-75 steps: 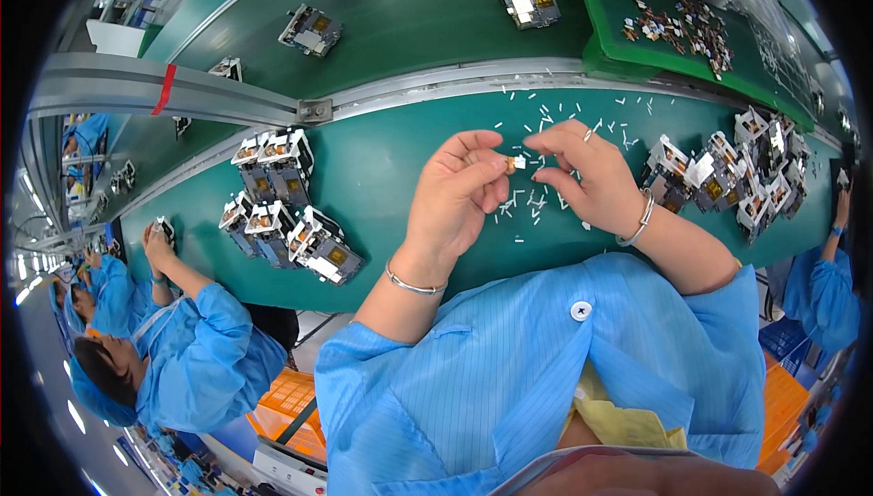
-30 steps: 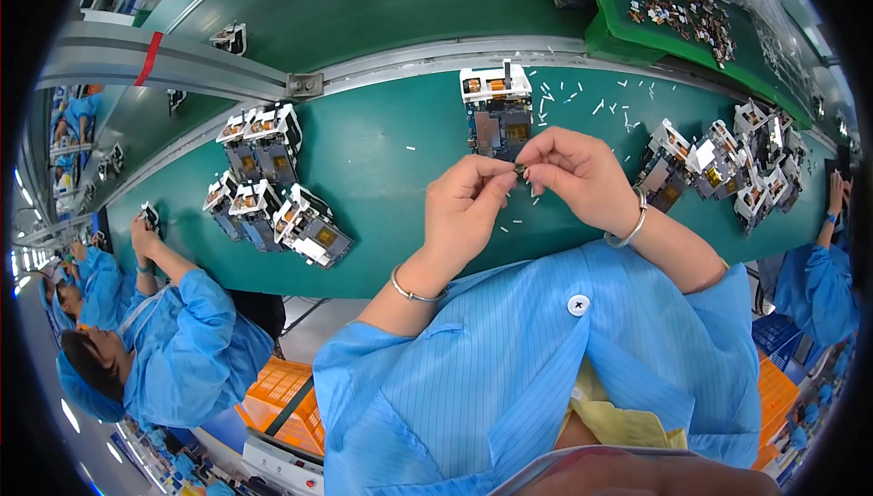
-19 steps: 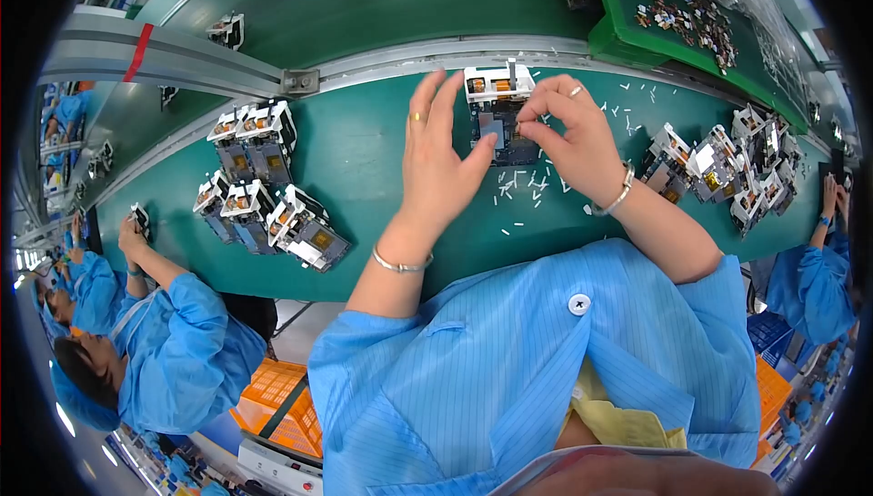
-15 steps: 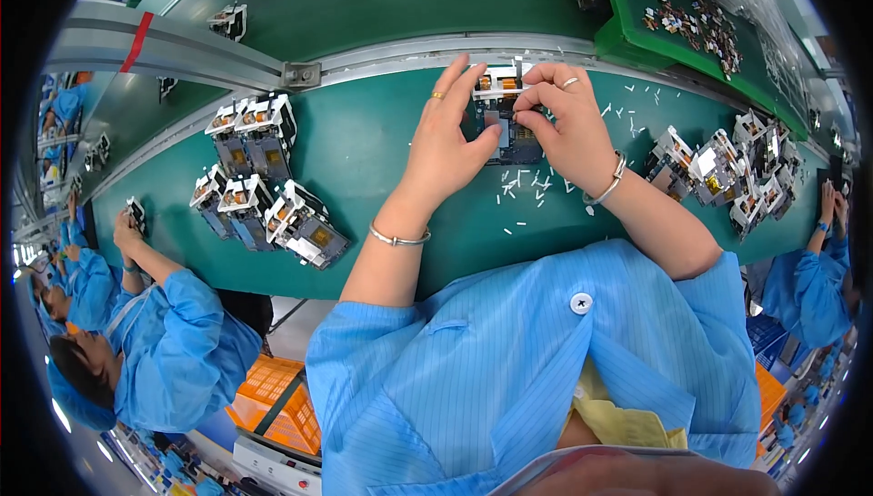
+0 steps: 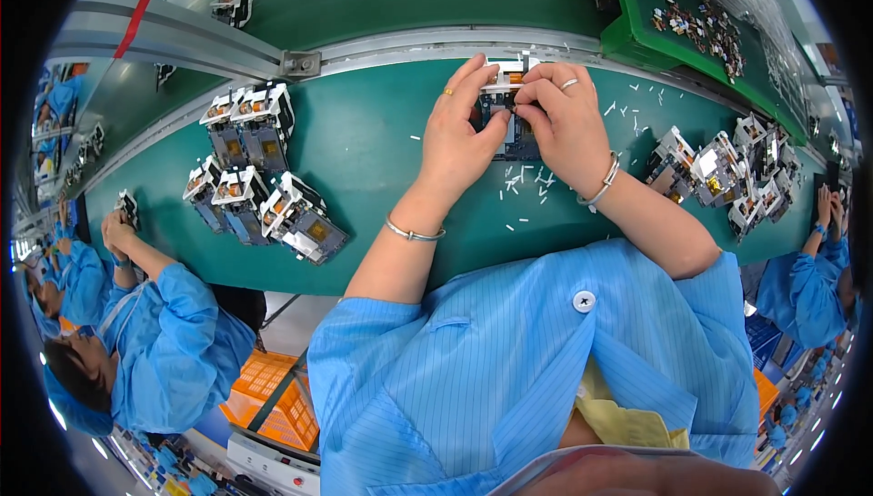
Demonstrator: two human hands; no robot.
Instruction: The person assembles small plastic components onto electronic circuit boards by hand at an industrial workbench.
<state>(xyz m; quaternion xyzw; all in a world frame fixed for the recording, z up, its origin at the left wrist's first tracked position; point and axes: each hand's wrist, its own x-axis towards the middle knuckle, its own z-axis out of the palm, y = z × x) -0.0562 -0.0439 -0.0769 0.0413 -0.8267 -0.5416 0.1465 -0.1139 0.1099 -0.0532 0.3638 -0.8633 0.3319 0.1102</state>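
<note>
Between my hands, on the green bench, lies an electronic assembly (image 5: 521, 147) with a dark circuit board, a white plastic frame and copper-coloured coils. My left hand (image 5: 464, 128) grips its left side, fingers along the frame and thumb over the board. At the right, my right hand (image 5: 566, 123) is closed in a pinch, thumb and forefinger together just above the board. Whatever sits between those fingertips is too small and hidden to name. Small white strips (image 5: 526, 181) lie scattered just below the assembly.
Similar assemblies form a group at left (image 5: 244, 191) and a pile at right (image 5: 718, 173). A green tray (image 5: 627, 40) holding small parts stands at far right, behind a metal rail (image 5: 391, 48). Co-workers in blue sit left (image 5: 173, 350) and right (image 5: 805, 273).
My left hand has moved slightly right, its thumb now nearer my right fingertips over the board. The right hand keeps its pinch with little movement.
</note>
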